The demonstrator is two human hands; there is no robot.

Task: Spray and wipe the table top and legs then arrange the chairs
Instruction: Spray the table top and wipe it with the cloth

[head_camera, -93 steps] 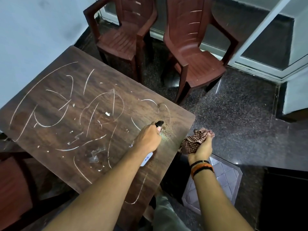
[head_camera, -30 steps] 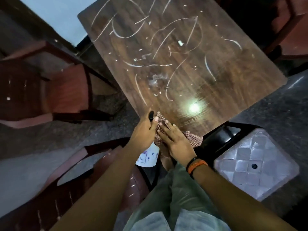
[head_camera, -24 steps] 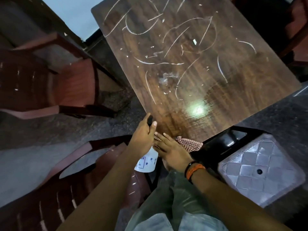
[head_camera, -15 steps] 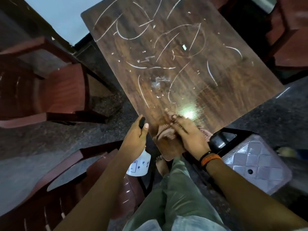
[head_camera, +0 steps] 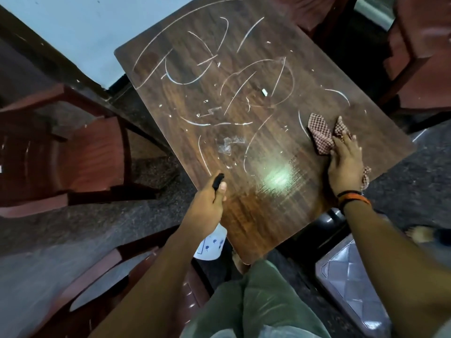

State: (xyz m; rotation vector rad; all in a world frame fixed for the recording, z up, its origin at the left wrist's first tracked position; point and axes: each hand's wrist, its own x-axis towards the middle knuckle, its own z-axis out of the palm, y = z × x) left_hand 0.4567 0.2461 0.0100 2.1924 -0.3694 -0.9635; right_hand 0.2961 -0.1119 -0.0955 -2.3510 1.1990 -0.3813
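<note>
Head view: my right hand [head_camera: 345, 167] lies flat, fingers [head_camera: 341, 145] spread and pressing the checked cloth [head_camera: 321, 132] onto the table top [head_camera: 244, 69] near its right edge; a corner of the cloth shows behind my wrist, just above the black and orange wristbands [head_camera: 353, 200]. My left hand [head_camera: 207, 203] is curled tight round the spray bottle [head_camera: 211, 242], its black nozzle [head_camera: 218, 180] poking past my thumb at the table's near-left edge, the white body hanging below the edge. White chalk-like lines [head_camera: 219, 76] cross the dark wood, with a bright light reflection [head_camera: 277, 178] between my hands. Reddish-brown chairs [head_camera: 85, 154] stand at the left and far right. A patterned grey stool [head_camera: 353, 276] sits beside my green-trousered leg [head_camera: 256, 301].
</note>
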